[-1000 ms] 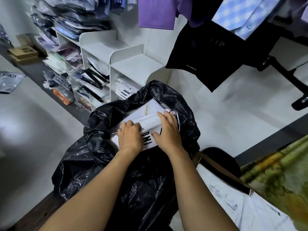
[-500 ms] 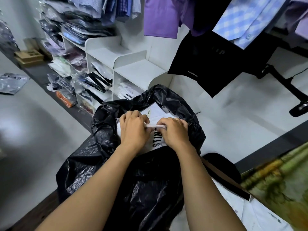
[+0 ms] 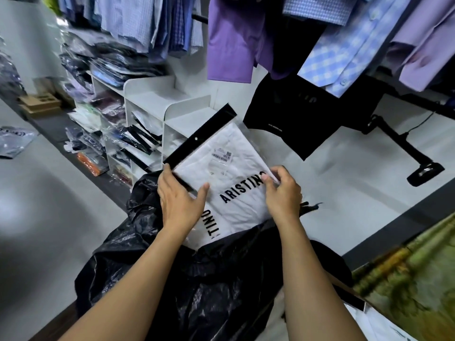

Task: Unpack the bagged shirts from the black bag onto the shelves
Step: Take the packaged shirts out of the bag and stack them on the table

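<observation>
— Room?
— Shelves (image 3: 157, 99) at ten o'clock, hung shirts (image 3: 327, 45) at twelve, pale floor (image 3: 37, 205) at nine.
— Change?
— Shirt (image 3: 229, 178) has risen from the bag (image 3: 197, 279) at six; left hand (image 3: 181, 198) and right hand (image 3: 280, 190) each grip an edge.

Clothing shop stockroom, dress shirts (image 3: 327, 43) hanging on a rail above the grip, white cubby shelves (image 3: 157, 104) beyond and left of the grip stuffed with plastic-bagged folded shirts (image 3: 138, 139), branded packaging
</observation>
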